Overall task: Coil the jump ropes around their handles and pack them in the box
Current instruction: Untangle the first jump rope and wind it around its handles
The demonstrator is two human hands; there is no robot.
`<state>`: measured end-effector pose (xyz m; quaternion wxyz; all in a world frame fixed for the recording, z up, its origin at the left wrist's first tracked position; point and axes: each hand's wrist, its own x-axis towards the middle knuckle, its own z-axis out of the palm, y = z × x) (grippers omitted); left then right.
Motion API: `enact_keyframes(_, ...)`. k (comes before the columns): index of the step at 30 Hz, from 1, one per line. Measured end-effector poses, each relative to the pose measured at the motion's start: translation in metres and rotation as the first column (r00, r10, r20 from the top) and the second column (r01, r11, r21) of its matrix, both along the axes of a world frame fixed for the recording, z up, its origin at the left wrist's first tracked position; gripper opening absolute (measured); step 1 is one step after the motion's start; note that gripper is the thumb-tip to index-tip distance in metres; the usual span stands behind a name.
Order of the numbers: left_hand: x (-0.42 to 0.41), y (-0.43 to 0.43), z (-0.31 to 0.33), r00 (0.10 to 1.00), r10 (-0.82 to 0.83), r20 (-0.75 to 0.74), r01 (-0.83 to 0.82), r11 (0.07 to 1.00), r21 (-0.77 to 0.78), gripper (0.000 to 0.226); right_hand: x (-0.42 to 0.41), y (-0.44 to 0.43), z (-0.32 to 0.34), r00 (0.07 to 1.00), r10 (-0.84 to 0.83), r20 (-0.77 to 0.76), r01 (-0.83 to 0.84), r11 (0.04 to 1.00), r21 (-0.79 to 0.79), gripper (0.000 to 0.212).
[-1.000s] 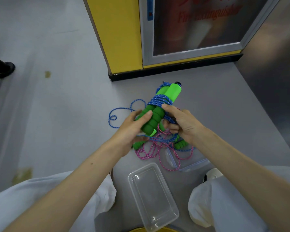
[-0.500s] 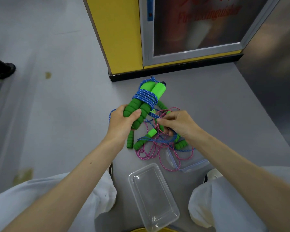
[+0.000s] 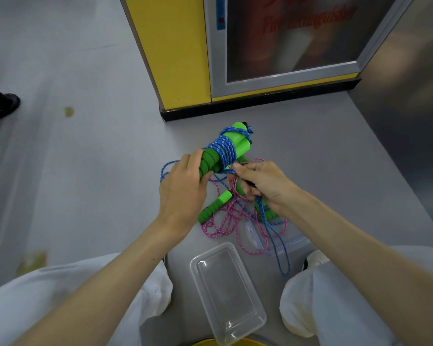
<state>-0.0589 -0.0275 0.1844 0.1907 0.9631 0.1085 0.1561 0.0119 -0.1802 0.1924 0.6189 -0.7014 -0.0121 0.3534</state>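
Grey floor (image 3: 90, 186) | left hand (image 3: 183, 188) grips green handles (image 3: 218, 156) wound with blue rope (image 3: 224, 149) | right hand (image 3: 263, 183) pinches rope's loose run | pink rope (image 3: 225, 221) beside clear box (image 3: 226, 290)

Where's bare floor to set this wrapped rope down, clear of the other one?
Bare floor lies left of the left hand toward the stain, and right of the right hand toward the grey wall. A strip separates the wrapped handles from the cabinet. Crowded: between hands and clear box, pink rope, blue rope and a loose handle tangle.
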Motion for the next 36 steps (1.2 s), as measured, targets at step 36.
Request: enact_keyframes(36, 0.007, -0.004, 0.014, 0.908, -0.142, -0.395, -0.393, 0.042, -0.919, 0.025, 0.005, 0.001, -0.005, 0.989, 0.041, -0.141, -0.036, 0.998, 0.044, 0.043)
